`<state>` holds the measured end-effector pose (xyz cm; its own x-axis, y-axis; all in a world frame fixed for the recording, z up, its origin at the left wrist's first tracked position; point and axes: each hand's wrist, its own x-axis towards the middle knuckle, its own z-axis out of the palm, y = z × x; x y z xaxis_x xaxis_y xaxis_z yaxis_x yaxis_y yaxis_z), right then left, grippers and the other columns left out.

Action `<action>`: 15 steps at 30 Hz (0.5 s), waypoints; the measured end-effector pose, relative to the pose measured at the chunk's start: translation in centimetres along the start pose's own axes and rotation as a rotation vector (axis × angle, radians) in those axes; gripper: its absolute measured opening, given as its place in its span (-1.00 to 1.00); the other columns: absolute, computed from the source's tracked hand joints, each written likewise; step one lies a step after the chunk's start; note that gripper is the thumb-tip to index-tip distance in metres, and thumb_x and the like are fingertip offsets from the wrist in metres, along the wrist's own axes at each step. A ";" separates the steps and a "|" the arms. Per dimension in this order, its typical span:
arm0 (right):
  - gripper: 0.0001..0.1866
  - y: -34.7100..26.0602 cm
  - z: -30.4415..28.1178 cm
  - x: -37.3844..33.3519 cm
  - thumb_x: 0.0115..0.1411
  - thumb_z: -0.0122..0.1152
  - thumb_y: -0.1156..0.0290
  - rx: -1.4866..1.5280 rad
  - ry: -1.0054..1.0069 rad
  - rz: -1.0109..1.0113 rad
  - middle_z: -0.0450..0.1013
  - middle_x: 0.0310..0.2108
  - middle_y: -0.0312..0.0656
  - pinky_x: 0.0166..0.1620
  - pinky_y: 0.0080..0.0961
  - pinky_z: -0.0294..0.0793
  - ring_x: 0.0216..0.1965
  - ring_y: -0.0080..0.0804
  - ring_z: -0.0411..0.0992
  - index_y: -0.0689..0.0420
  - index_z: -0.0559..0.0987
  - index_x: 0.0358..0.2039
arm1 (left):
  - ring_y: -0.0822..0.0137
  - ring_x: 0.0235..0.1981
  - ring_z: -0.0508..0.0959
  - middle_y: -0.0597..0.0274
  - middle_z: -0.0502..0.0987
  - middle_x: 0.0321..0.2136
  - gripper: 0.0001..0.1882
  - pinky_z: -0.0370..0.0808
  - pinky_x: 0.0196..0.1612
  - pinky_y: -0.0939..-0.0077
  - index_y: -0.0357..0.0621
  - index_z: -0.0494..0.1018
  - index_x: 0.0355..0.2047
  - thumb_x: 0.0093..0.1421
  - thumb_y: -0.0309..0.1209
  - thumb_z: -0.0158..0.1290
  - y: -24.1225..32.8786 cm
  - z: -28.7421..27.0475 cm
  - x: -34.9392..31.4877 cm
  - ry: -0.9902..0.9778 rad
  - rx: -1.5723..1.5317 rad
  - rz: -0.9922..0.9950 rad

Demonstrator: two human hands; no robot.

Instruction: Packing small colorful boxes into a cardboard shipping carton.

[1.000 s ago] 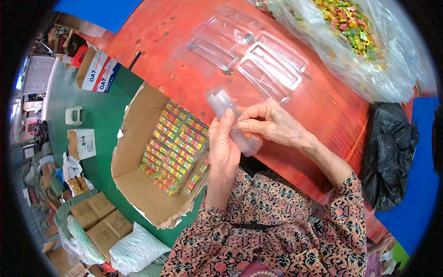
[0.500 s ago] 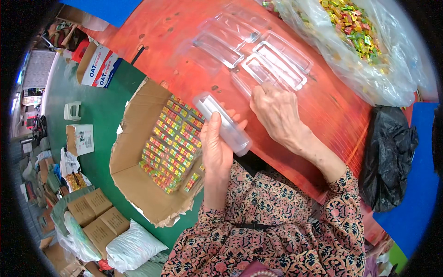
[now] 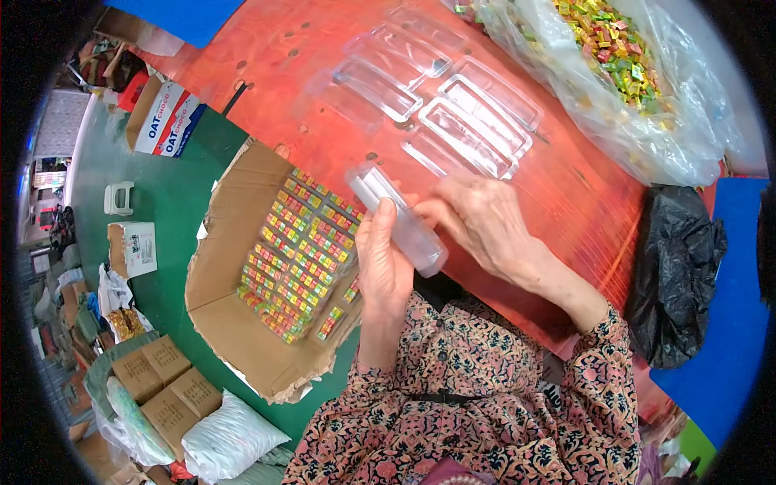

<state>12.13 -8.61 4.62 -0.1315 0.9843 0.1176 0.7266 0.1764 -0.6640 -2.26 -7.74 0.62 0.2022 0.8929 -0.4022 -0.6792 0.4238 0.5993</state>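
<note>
My left hand (image 3: 383,257) is wrapped round a long clear plastic tray (image 3: 421,247), thumb across its upper side; it may be several nested together. Close to its right side is my right hand (image 3: 486,220), fingers bent and pressed together; anything in them is hidden. Beyond the hands, several clear plastic trays (image 3: 461,123) lie on the red table, some overlapping. At the left, below the table edge, an open cardboard box (image 3: 234,212) holds rows of packs filled with small red, yellow and green wrapped pieces (image 3: 301,257).
A large clear plastic bag (image 3: 594,137) of loose coloured wrapped pieces (image 3: 618,50) lies at the far right of the red table (image 3: 279,61). A black plastic bag (image 3: 677,275) hangs at the right edge. Cartons (image 3: 168,396) and a white sack (image 3: 230,438) stand on the green floor.
My right hand has drawn back from the trays on the table toward the tray in my left hand. The left hand keeps its grip, and the view has shifted slightly.
</note>
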 end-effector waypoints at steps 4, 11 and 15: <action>-0.75 -0.9 1.2 0.2 0.03 0.15 0.34 0.351 -0.076 -0.079 0.43 -0.55 -0.07 -0.43 -0.47 0.37 -0.50 -0.31 0.41 0.29 0.50 -0.37 | 0.45 -0.28 0.44 0.19 0.42 -0.29 -0.62 0.40 -0.18 0.61 -0.35 0.28 -0.10 0.15 -0.34 0.01 -0.3 0.2 -0.2 -0.043 -0.055 -0.016; -0.80 -0.3 2.0 0.1 0.05 0.12 0.42 0.839 -0.245 0.241 0.45 -0.56 -0.14 -0.45 -0.59 0.34 -0.52 -0.60 0.36 0.32 0.50 -0.40 | 0.45 -0.26 0.43 0.19 0.41 -0.27 -0.63 0.40 -0.17 0.58 -0.33 0.28 -0.10 0.15 -0.35 -0.01 0.0 0.1 -0.8 0.000 -0.032 0.015; -0.87 -0.8 0.5 0.3 0.00 0.12 0.49 0.530 -0.040 0.106 0.41 -0.60 -0.11 -0.54 -0.56 0.33 -0.58 -0.49 0.37 0.31 0.49 -0.47 | 0.37 -0.27 0.46 0.16 0.43 -0.28 -0.64 0.45 -0.16 0.45 -0.31 0.29 -0.11 0.15 -0.35 -0.01 0.6 -0.9 -0.5 0.075 -0.057 0.033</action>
<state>11.19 -8.44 4.80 -0.1092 0.9940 0.0079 0.2986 0.0404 -0.9535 -3.34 -8.05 0.55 0.1270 0.8917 -0.4345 -0.7241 0.3827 0.5738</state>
